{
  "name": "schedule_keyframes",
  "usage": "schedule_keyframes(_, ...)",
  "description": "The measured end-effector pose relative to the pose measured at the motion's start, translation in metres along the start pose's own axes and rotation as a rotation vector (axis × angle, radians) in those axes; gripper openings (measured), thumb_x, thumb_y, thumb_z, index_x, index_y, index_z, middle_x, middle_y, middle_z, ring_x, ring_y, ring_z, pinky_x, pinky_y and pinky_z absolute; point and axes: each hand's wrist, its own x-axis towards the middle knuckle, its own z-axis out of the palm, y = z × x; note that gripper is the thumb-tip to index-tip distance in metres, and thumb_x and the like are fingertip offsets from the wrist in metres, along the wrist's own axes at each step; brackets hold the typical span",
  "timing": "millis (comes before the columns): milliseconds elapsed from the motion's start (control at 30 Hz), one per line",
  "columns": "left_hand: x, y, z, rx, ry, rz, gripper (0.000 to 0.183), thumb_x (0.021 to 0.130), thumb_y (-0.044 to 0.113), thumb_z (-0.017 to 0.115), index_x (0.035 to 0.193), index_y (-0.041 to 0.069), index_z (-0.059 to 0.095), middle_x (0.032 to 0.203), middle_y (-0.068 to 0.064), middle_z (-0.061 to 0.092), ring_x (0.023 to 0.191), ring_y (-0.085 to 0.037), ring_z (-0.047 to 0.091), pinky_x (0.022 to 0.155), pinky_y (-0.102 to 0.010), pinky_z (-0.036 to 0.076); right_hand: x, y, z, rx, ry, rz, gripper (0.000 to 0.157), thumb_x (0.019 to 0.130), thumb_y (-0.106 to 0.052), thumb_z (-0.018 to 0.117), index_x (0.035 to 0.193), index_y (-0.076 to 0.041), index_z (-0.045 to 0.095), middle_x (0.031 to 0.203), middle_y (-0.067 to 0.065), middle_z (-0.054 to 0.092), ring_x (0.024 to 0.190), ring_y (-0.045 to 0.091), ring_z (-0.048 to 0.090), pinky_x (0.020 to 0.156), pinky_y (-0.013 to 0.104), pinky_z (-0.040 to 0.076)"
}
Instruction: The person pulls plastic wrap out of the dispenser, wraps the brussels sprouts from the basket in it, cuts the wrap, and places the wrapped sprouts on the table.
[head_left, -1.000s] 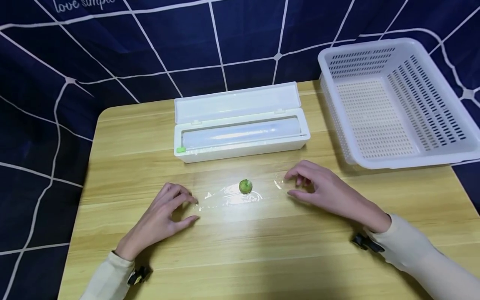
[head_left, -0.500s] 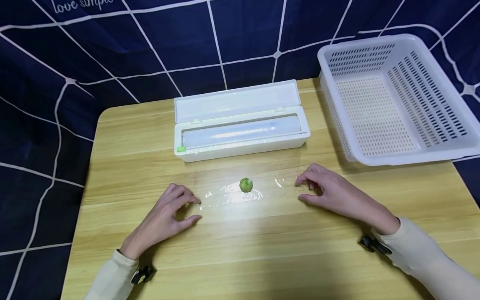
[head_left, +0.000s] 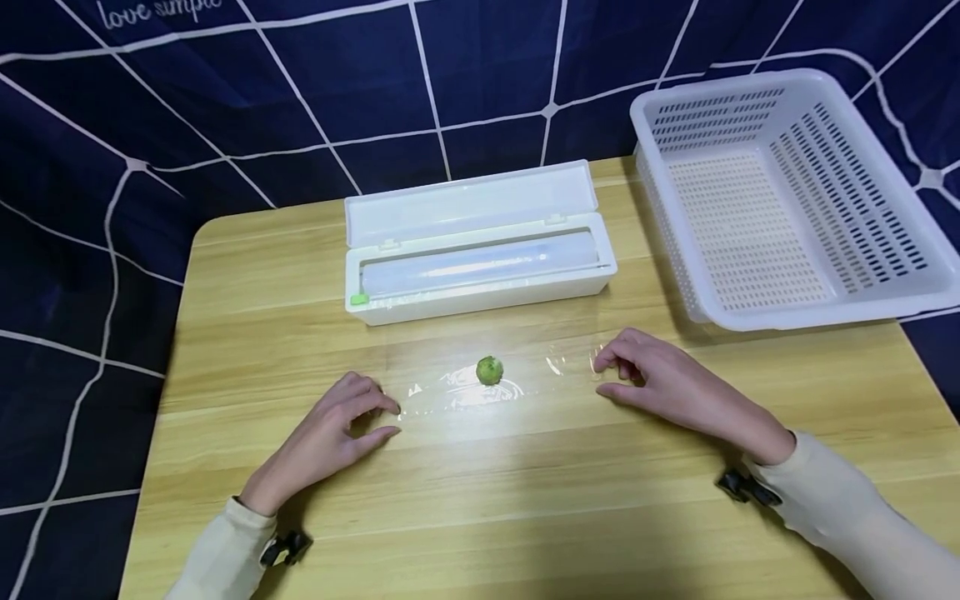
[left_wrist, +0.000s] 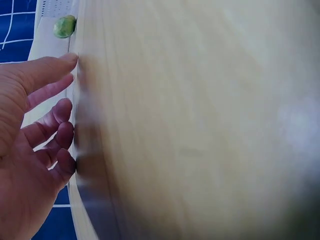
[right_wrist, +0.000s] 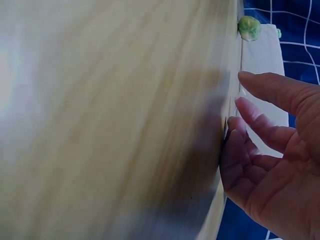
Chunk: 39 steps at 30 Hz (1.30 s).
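A small round green vegetable, which looks like a Brussels sprout (head_left: 490, 371), sits on a sheet of clear cling film (head_left: 480, 396) laid flat on the wooden table. To its left, my left hand (head_left: 322, 437) rests with its fingertips at the film's left end, thumb and forefinger apart. On the other side, my right hand (head_left: 660, 387) touches the table by the film's right end, its fingers bent loosely and its thumb apart from the forefinger. Both wrist views show a gap between thumb and fingers. Behind the sprout stands a white cling film box (head_left: 480, 304), lid up, with the roll (head_left: 480, 265) inside.
A white perforated plastic basket (head_left: 750, 233) stands at the back right of the wooden table (head_left: 450, 517). A green slider (head_left: 360, 298) sits at the box's left front corner. Dark blue cloth (head_left: 360, 75) with white lines hangs behind the table.
Since a second ago my right hand has moved a little to the right, away from the sprout, along the film. My left hand, the sprout and the box have hardly moved.
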Motion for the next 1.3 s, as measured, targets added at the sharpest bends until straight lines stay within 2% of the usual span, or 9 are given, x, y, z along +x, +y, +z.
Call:
schedule_keyframes(200, 0.0029, 0.0000, -0.0004, 0.008, -0.004, 0.017, 0.020, 0.091, 0.007, 0.089, 0.104, 0.017, 0.076, 0.104, 0.010, 0.067, 0.098, -0.011, 0.055, 0.085, -0.022, 0.044, 0.0007, -0.0006, 0.0000, -0.012, -0.013, 0.030, 0.017, 0.096, -0.010, 0.086, 0.105, -0.016, 0.073, 0.089, -0.008, 0.055, 0.082, 0.009, 0.052, 0.072, 0.028, 0.047)
schedule_keyframes(400, 0.0014, 0.0010, -0.0001, 0.005, -0.009, 0.011, 0.021, 0.090, 0.001, 0.084, 0.099, 0.017, 0.074, 0.101, 0.011, 0.066, 0.097, -0.009, 0.056, 0.084, -0.020, 0.045, 0.0009, -0.0032, 0.0038, -0.041, -0.044, 0.019, 0.016, 0.101, -0.009, 0.079, 0.099, -0.021, 0.070, 0.087, -0.012, 0.052, 0.081, 0.007, 0.051, 0.071, 0.028, 0.045)
schedule_keyframes(633, 0.0019, 0.0020, -0.0007, 0.003, -0.008, 0.011, 0.020, 0.091, -0.001, 0.083, 0.095, 0.017, 0.073, 0.099, 0.012, 0.066, 0.094, -0.008, 0.056, 0.081, -0.021, 0.048, 0.0028, -0.0030, 0.0052, -0.077, -0.028, -0.014, 0.020, 0.104, -0.006, 0.075, 0.095, -0.024, 0.068, 0.092, -0.013, 0.056, 0.083, 0.007, 0.052, 0.075, 0.032, 0.049)
schedule_keyframes(900, 0.0030, -0.0003, -0.0032, 0.001, -0.011, 0.024, 0.023, 0.091, -0.003, 0.079, 0.094, 0.018, 0.069, 0.097, 0.012, 0.063, 0.093, -0.008, 0.055, 0.079, -0.020, 0.047, 0.0030, -0.0030, 0.0010, -0.031, -0.036, 0.000, 0.019, 0.104, -0.009, 0.075, 0.096, -0.023, 0.066, 0.087, -0.013, 0.050, 0.081, 0.007, 0.049, 0.072, 0.028, 0.042)
schedule_keyframes(1300, 0.0038, -0.0027, -0.0073, -0.035, -0.009, 0.003, 0.026, 0.092, -0.004, 0.078, 0.095, 0.019, 0.067, 0.098, 0.013, 0.062, 0.094, -0.009, 0.055, 0.080, -0.022, 0.047, 0.0070, -0.0017, -0.0033, -0.012, -0.040, -0.004, 0.020, 0.103, -0.007, 0.076, 0.095, -0.023, 0.067, 0.085, -0.013, 0.052, 0.079, 0.008, 0.051, 0.069, 0.027, 0.045)
